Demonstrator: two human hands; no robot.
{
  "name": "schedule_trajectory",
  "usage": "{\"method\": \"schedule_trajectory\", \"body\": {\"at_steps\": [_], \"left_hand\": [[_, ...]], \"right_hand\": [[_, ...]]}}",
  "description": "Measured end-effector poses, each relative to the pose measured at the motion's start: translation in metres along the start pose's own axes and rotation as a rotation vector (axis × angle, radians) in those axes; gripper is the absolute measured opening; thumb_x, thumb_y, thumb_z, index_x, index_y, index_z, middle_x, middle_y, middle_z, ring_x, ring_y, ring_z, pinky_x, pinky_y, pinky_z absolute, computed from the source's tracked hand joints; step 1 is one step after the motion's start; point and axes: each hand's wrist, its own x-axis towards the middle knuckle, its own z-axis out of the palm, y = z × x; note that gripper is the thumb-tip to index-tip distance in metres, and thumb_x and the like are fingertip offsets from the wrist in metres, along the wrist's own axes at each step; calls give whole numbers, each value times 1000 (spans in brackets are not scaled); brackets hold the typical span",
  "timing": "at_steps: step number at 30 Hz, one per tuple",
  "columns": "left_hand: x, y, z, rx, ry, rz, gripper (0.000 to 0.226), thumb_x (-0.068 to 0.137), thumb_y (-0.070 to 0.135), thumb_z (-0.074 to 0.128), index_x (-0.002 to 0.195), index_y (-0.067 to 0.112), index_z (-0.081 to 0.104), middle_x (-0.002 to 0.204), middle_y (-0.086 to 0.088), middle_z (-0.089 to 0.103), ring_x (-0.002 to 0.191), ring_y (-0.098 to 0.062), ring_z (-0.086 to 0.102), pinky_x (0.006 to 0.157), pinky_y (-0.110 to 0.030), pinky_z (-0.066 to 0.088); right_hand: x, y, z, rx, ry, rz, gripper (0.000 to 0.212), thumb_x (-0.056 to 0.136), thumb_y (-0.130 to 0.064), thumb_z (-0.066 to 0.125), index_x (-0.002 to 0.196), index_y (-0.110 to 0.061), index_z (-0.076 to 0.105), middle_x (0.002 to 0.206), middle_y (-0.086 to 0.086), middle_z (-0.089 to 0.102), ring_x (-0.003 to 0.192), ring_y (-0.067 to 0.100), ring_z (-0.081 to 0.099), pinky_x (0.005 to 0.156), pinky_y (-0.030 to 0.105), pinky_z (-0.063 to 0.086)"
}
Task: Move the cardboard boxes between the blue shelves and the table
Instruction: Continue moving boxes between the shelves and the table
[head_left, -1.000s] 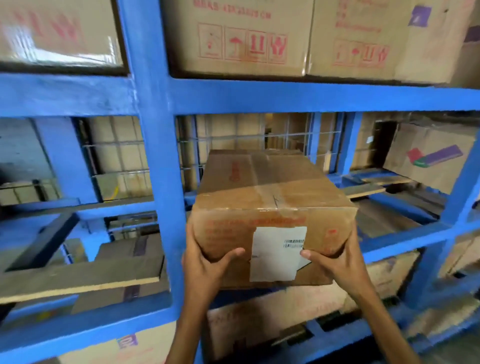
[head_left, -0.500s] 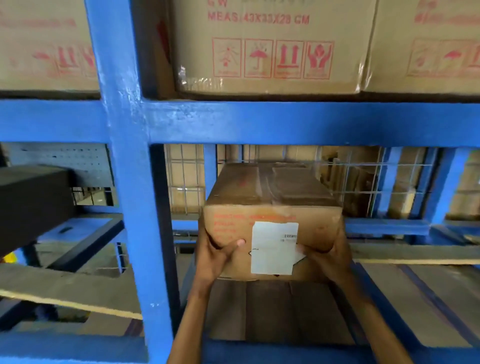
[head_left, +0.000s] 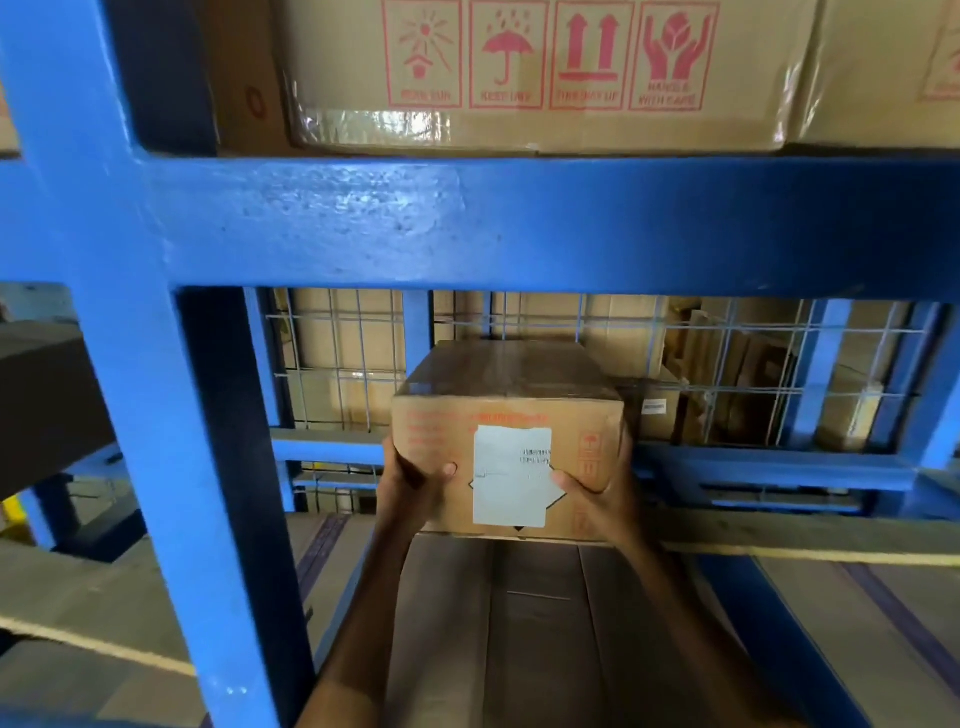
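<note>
Flattened cardboard (head_left: 519, 649) lines the shelf deck. Over it the left hand (head_left: 415, 480) and right hand (head_left: 597, 496) grip the labelled cardboard box (head_left: 441, 431) by its lower front corners, thumbs on its face, likely to steady its weight inside the blue shelf (head_left: 519, 228) bay, short of the wire mesh (head_left: 337, 364).
</note>
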Motion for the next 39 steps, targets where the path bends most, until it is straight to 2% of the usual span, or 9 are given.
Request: {"method": "schedule_trajectory", "body": {"at_steps": [1,3,6,9,13,20,27,33,39], "left_hand": [[0,-1,2,3,10,23,112,62,53,80,153,27,21,127,6,57,125,-27,55,79,-26,49],[-7,-3,7,51,109,67,118,67,56,80,158,31,8,149,-3,46,138,-29,44,99,-43,50],[-26,-1,17,354,384,177,112,77,65,68,161,28,4,170,-8,10,156,-30,12,121,-55,23],[-40,3,30,522,324,478,95,91,51,59,163,19,7,170,-11,-4,157,-29,-6,126,-50,1],[-25,-18,57,688,227,616,67,103,37,40,161,14,16,170,-15,-3,157,-32,-1,126,-54,4],[12,-56,70,771,356,699,68,102,41,33,162,17,11,169,-15,3,156,-34,9,125,-53,6],[17,-57,75,757,388,705,68,101,43,32,162,19,13,168,-16,8,156,-34,10,125,-52,5],[2,-41,67,755,289,634,69,101,39,37,161,15,14,169,-15,2,157,-33,5,125,-55,8],[-40,-6,44,663,77,549,67,101,39,41,160,12,23,170,-15,5,157,-30,1,127,-47,8]], "right_hand": [[-1,3,2,-13,22,-20,117,76,-34,88,158,-36,5,161,3,32,143,24,39,111,48,42],[-4,9,7,-117,130,-102,120,77,-46,83,161,-36,-2,169,2,17,151,25,28,116,58,36],[-17,8,21,-535,336,-337,100,93,-57,60,163,-22,0,171,15,-5,157,35,4,124,54,18],[-22,-6,43,-753,369,-519,83,99,-49,45,161,-7,8,168,20,-1,157,35,0,127,51,9],[-10,4,73,-888,327,-535,72,102,-45,39,161,-6,22,168,21,9,157,36,4,126,56,7],[9,26,89,-931,409,-599,72,105,-50,26,163,-12,8,171,14,1,158,35,5,126,55,2],[14,30,91,-953,440,-597,72,105,-49,30,163,-10,13,169,16,12,157,35,8,126,54,3],[4,12,78,-1005,278,-513,72,106,-52,27,163,-12,11,171,13,0,158,32,4,127,51,1],[-32,-17,43,-921,106,-506,69,104,-46,36,162,-12,19,171,11,8,158,29,5,125,52,19]]}}
